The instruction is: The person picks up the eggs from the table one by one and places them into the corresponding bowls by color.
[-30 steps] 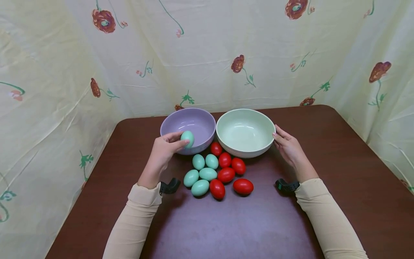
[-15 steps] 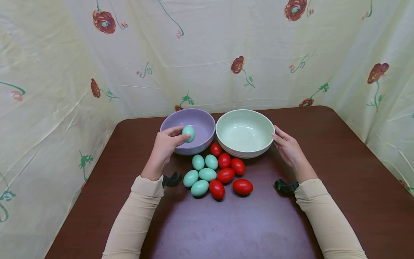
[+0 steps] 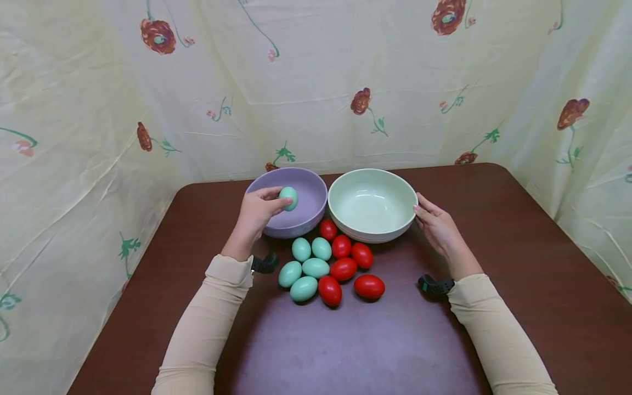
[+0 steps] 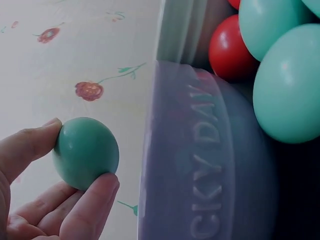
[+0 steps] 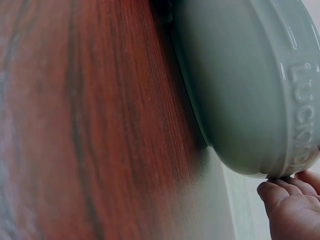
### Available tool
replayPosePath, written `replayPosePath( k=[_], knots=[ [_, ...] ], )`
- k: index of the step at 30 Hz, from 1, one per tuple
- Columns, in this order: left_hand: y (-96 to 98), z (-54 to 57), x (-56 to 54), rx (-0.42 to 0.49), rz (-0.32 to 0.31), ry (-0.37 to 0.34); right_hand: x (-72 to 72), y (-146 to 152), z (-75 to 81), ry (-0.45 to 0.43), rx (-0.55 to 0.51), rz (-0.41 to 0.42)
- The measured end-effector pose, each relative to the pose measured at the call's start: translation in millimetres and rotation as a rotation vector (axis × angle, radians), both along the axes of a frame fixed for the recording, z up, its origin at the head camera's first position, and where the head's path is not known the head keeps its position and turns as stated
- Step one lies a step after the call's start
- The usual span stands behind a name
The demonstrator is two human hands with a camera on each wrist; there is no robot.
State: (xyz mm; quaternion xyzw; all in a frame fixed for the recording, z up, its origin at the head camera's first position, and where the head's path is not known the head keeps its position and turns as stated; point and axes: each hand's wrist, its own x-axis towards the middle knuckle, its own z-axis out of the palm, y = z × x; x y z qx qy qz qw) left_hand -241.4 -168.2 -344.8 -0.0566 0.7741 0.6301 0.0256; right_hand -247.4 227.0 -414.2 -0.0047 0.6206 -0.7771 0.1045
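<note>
My left hand [image 3: 255, 213] pinches a mint-green egg [image 3: 288, 198] between thumb and fingers, over the inside of the purple bowl [image 3: 311, 186]. In the left wrist view, the same egg [image 4: 86, 153] sits at the fingertips, apart from the bowl's outer wall [image 4: 185, 165] with its raised lettering. On the other side, my right hand [image 3: 438, 227] holds the rim of the pale green bowl [image 3: 373, 206], which stands beside the purple one. Its fingers [image 5: 280, 192] lie against that bowl's outer side in the right wrist view.
Several mint-green eggs [image 3: 315, 267] and several red eggs [image 3: 343, 269] lie clustered in front of the bowls on the dark wooden table [image 3: 474, 203]. One red egg [image 3: 369, 287] is slightly apart. A flowered cloth [image 3: 316, 82] hangs behind the table.
My left hand has moved up and slightly right with the mint-green egg, from the purple bowl's near rim to farther over its inside. My right hand stays at the pale green bowl.
</note>
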Motion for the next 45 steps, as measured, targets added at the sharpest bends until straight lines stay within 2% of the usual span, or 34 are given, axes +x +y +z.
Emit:
replayPosePath(
  k=[10,15,25,45],
  knots=[
    [10.1,-8.9,-19.2,-0.026,-0.016,-0.004,-0.5,0,-1.7,0.004,-0.021,-0.010],
    [16.8,-13.5,-27.1,-0.010,0.001,-0.020,-1.1,1,-2.2,0.008,-0.036,-0.009],
    [24.1,-16.0,-39.5,0.042,0.017,-0.061,-1.7,1,-0.6,0.003,-0.019,-0.014],
    [25.4,-26.9,-54.0,-0.040,0.046,-0.092,-1.1,1,-1.3,-0.003,-0.024,-0.018]
  ],
)
